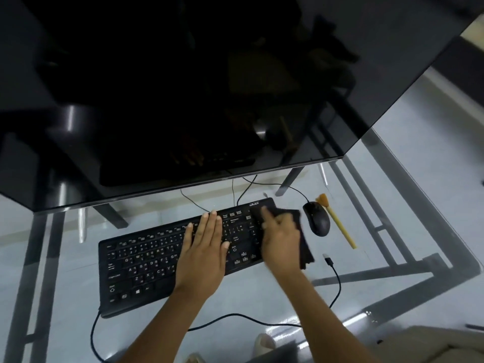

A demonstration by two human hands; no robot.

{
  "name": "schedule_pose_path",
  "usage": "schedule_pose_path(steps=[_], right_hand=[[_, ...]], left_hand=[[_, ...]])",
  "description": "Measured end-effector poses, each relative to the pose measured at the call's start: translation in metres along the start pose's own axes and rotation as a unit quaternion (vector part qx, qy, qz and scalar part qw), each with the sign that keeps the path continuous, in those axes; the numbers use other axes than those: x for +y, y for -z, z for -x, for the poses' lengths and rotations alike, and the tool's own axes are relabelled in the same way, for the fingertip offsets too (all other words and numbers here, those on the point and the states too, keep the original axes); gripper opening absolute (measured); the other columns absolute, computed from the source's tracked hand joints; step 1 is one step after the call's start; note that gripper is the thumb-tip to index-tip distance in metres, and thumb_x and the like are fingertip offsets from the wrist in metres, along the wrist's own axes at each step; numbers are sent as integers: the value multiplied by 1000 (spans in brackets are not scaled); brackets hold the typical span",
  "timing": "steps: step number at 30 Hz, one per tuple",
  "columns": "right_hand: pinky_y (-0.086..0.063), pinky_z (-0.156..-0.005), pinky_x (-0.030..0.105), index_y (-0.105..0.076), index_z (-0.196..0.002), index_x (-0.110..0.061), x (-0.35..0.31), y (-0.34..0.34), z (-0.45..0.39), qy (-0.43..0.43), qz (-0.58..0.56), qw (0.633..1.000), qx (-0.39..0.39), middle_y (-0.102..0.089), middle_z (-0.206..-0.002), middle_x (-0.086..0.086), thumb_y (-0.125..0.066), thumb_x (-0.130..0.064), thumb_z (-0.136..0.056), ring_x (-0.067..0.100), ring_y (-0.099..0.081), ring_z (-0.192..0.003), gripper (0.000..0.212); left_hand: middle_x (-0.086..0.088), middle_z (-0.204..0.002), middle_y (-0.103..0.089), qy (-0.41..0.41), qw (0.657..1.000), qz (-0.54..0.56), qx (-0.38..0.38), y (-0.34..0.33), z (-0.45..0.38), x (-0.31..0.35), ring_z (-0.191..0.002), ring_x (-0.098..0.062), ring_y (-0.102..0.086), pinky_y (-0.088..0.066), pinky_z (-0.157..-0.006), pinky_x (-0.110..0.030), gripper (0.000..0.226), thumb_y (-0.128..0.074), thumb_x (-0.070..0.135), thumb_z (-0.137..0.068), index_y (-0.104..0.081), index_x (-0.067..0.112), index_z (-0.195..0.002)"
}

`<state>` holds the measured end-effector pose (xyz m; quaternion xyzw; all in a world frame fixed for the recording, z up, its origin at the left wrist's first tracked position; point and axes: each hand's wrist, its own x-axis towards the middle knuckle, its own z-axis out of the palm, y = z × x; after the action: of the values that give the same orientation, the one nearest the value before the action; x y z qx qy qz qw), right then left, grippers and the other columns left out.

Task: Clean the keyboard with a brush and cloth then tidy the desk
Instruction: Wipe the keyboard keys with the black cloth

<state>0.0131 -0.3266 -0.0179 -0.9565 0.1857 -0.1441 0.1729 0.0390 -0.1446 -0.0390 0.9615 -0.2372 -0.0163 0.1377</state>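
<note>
Cloth (pixel 305 247) under right hand (pixel 281 241), on keyboard (pixel 146 260).

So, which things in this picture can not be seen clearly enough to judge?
All in the head view:
- Number pad end of the keyboard: covered by the black cloth and the right hand.
- The right hand's grip on the cloth: motion blur hides it.
- Keys under the left hand: covered by the flat palm.
- Dust on the keys: too small.
- Brush bristles: small and slightly blurred.
- Monitor: top cut off by the frame edge.
</note>
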Motion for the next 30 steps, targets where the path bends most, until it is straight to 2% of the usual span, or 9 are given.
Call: schedule_pose_path(steps=[3, 5, 9, 12, 14, 18, 22, 26, 30], right_hand=[[-47, -74, 35, -57, -132, -25, -34, 3, 26, 122, -32, 986, -111, -53, -100, 5, -29, -46, -98, 19, -51, -80, 49], [-47, -83, 32, -51, -138, -25, -24, 12, 19, 93, -89, 983, -129, -51, -106, 6, -23, -57, -97, 21, -55, -88, 59], [-43, -95, 43, -51, -137, -11, 23, 21, -14, -128, -10, 989, -72, -52, -124, 17, -49, -43, -96, 34, -50, -112, 52], [-46, -89, 41, -66, -112, -11, 23, 22, -8, -109, 22, 989, -101, -58, -117, 12, -62, -39, -90, 31, -54, -106, 36], [-46, -77, 35, -71, -88, -13, 28, 25, -1, -73, 5, 996, -58, -64, -100, 8, -71, -16, -84, 28, -59, -86, 5], [-49, -68, 30, -63, -84, -8, 45, 46, -12, -87, -95, 988, -83, -63, -84, 5, -54, 8, -84, 23, -62, -75, 19], [-50, -80, 34, -56, -106, -15, 46, 54, -18, -89, -169, 964, -187, -63, -97, 2, -48, -15, -91, 20, -61, -87, 17], [-42, -100, 38, -47, -133, -22, 52, 56, -24, 25, -158, 952, -262, -54, -127, 7, -52, -32, -88, 23, -52, -115, 46], [-46, -77, 26, -59, -89, -19, 84, 97, -38, 5, -299, 911, -283, -61, -87, -1, -57, -29, -94, 9, -56, -81, 12]], left_hand=[[-6, -158, -16, -9, 1000, 2, -8, 1, 0, 0, -147, -18, -8, -11, -116, -45, 56, -16, 38, -102, -21, 8, -149], [-5, -158, -17, -16, 1000, 6, -10, 1, 0, -1, -147, -18, -9, -10, -116, -43, 56, -15, 38, -102, -22, 9, -149], [-3, -157, -20, -6, 1000, 4, -15, 4, 0, 1, -146, -16, -11, -8, -116, -42, 56, -14, 40, -102, -23, 10, -148], [-3, -158, -17, 30, 999, 28, -26, 10, -2, 12, -147, -15, -4, -2, -118, -44, 66, -6, 49, -99, -23, 10, -149], [-1, -159, -8, 47, 996, 69, -27, 16, -9, 30, -146, -12, 6, 6, -118, -43, 74, -3, 57, -94, -17, 10, -150], [3, -157, -7, -19, 996, 85, -30, 23, -39, 67, -146, -10, 1, 17, -115, -39, 78, -23, 63, -92, -10, 13, -151], [-5, -110, -66, -35, 999, 32, -13, 17, -52, 84, -107, -25, -61, -5, -112, -44, 62, -79, 36, -71, -61, 9, -123], [6, -78, -53, -67, 995, 64, 34, 15, -54, 92, -75, -20, -56, -40, -91, -44, 36, -89, 12, -59, -73, 14, -91], [15, -90, -55, -55, 980, 189, -12, 52, -67, 124, -85, -5, -54, -42, -75, -21, 19, -76, 23, -79, -69, 23, -97]])
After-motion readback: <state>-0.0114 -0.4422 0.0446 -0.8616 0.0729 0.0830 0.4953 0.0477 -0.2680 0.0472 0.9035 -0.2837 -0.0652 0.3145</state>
